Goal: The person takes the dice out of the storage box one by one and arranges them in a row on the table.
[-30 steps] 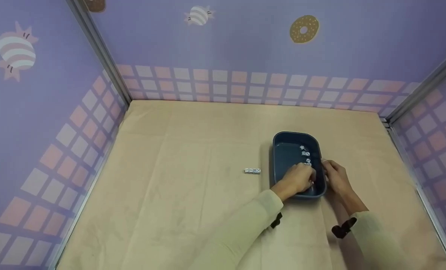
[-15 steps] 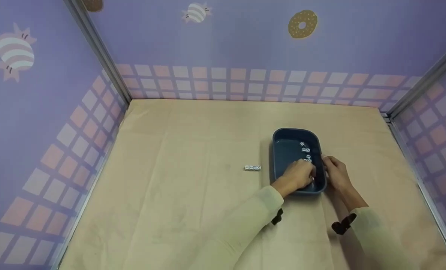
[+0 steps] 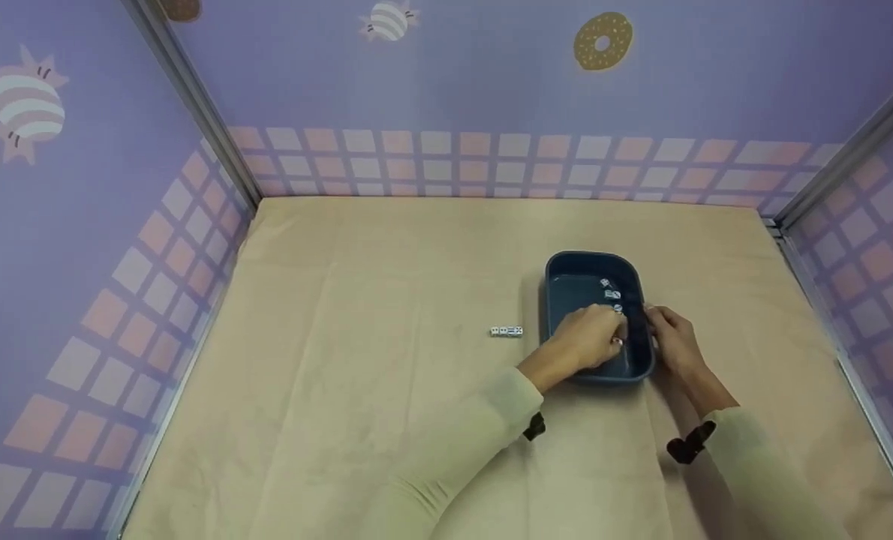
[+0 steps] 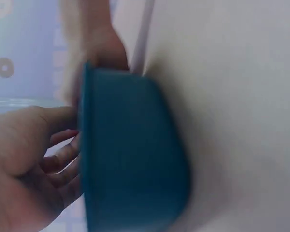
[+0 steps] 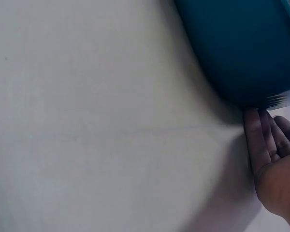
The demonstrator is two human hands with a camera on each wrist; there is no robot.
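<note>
A dark blue box (image 3: 555,300) with rounded corners stands on the cloth, right of centre in the head view. My left hand (image 3: 585,336) reaches over its near left side, fingers curled down inside. A small pale spot shows by its fingertips, but I cannot tell whether a die is pinched there. In the left wrist view, the box wall (image 4: 133,150) hides those fingertips. My right hand (image 3: 675,341) holds the box's right rim; in the right wrist view its fingers (image 5: 258,140) meet the outer wall. Several white dice (image 3: 612,295) lie along the box's right side.
Left of the box, a short row of white dice (image 3: 506,331) sits end to end on the beige cloth (image 3: 356,337). Purple walls with a pink and white check border (image 3: 439,165) enclose the surface at the back and both sides.
My left hand has shifted slightly back and to the left inside the box, covering some dice seen before. My right hand stays at the rim. The row outside is unchanged.
</note>
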